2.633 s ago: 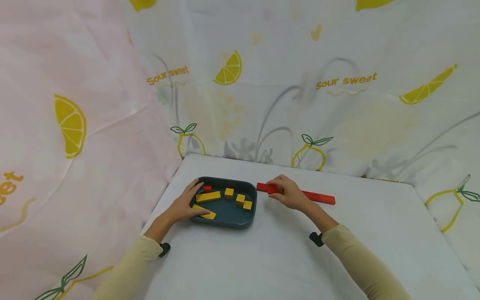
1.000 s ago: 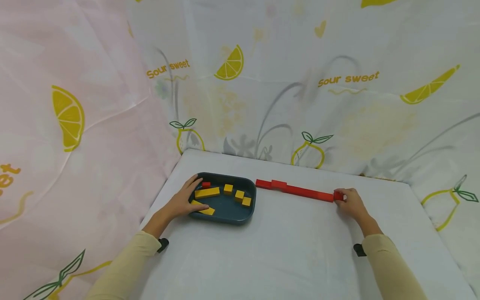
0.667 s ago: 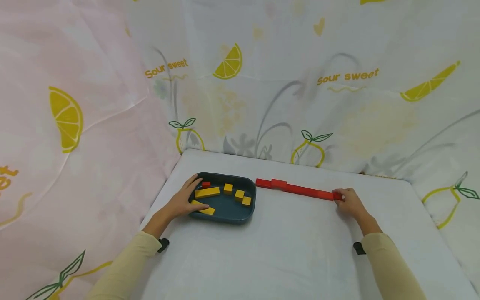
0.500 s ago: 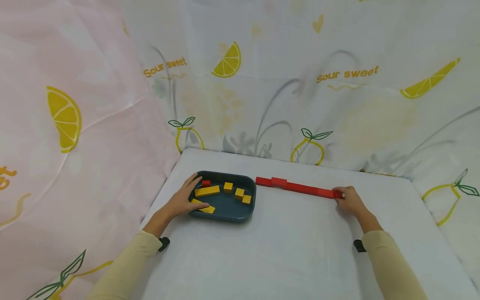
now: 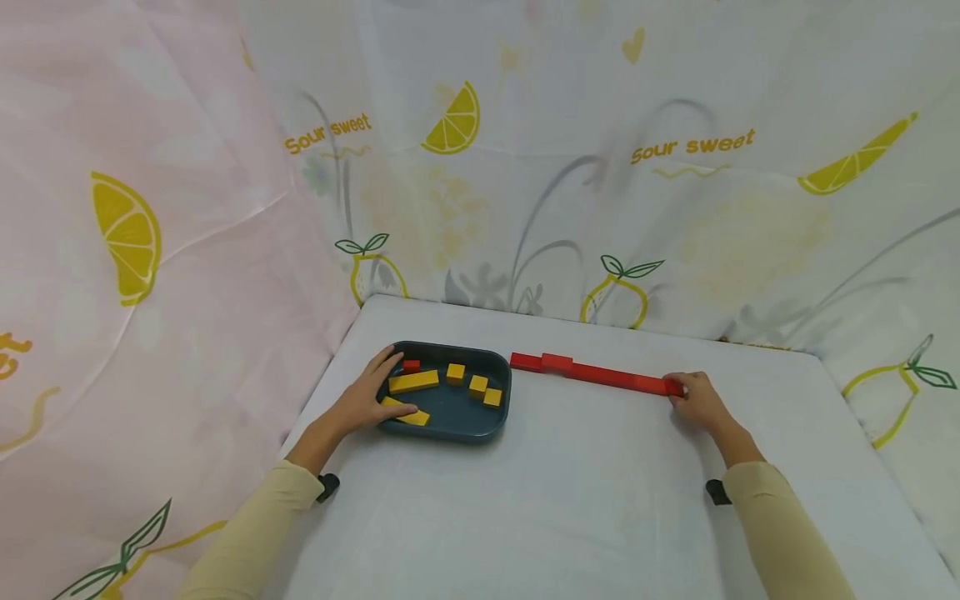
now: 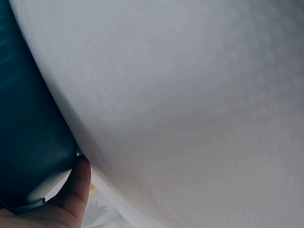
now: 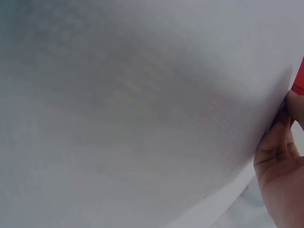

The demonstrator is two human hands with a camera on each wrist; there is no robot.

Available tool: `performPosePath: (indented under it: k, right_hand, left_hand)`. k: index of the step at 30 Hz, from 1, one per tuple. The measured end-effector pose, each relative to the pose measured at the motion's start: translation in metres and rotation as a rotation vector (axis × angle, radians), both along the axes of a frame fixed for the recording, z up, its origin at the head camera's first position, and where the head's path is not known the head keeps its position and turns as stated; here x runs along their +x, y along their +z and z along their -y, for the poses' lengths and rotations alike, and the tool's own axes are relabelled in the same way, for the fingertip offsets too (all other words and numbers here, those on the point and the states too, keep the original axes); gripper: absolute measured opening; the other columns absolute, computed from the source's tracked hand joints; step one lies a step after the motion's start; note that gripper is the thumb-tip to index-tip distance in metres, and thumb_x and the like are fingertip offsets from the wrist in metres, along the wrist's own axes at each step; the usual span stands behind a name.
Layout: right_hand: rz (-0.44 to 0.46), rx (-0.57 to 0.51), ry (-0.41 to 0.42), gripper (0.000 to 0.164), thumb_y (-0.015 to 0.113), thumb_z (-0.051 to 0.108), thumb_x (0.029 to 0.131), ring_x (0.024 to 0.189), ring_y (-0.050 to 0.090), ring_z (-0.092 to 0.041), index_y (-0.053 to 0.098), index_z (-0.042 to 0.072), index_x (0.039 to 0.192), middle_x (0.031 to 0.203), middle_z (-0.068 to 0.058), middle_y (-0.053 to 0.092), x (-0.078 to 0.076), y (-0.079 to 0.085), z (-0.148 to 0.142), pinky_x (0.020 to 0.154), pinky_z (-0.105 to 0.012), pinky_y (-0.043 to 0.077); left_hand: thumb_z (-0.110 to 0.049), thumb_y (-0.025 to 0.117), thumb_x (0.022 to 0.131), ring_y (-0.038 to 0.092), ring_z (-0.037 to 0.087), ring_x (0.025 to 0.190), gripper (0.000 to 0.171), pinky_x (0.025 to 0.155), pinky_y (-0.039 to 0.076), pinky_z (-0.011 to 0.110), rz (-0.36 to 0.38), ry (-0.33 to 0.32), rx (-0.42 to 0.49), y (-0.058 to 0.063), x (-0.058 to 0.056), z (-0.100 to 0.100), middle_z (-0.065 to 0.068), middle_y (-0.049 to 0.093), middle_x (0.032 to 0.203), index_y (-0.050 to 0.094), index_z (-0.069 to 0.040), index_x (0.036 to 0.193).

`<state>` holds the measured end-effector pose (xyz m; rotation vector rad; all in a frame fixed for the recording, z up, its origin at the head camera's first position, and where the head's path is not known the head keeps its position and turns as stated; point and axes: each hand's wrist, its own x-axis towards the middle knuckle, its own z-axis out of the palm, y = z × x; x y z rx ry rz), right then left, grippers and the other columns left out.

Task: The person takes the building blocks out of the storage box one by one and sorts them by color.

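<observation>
Nearest, two beige fabric sleeves [image 5: 258,517] reach over the white-covered worktop [image 5: 562,500], a black wrist device [image 5: 717,492] beside each cuff. Toward the worktop's left edge lies a dark blue-grey rectangular tray [image 5: 457,435] with rounded corners; the left hand [image 5: 362,404] touches its left end, fingers spread wide, the thumb overlying a flat yellow bar [image 5: 422,419]. Farther in lie three yellow cubes [image 5: 477,387], another long yellow bar [image 5: 414,382] and a small red block [image 5: 411,366] by the far left corner. Beyond, a narrow row of red blocks [image 5: 615,377] starts just beside the tray's far right corner; its long axis runs left to right, roughly along the worktop's far edge, its right end slanting slightly nearer. One red rectangular block [image 5: 557,363] stands higher near its left end. The right hand [image 5: 697,400] pinches a red end block [image 5: 674,387] at the row's right end, fingers narrow. Lemon-printed cloth [image 5: 525,192] hangs behind.
</observation>
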<state>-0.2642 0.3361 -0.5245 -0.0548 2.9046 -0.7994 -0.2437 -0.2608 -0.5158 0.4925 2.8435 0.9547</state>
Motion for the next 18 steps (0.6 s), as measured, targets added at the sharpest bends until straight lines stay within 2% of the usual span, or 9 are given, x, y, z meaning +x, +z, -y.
performPosePath:
  k: [18]
  right_hand:
    - [-0.027, 0.004, -0.002, 0.038, 0.054, 0.000, 0.091, 0.104, 0.051, -0.045, 0.055, -0.006, 0.129, 0.123, -0.036, 0.042, 0.0010, -0.0074, -0.0011, 0.086, -0.057, 0.048]
  left_hand:
    - [-0.058, 0.076, 0.078, 0.024, 0.042, 0.148, 0.106, 0.108, 0.032, 0.069, -0.004, 0.001, 0.003, 0.0006, 0.0012, 0.0003, 0.008, 0.006, 0.167, 0.020, -0.019, 0.159]
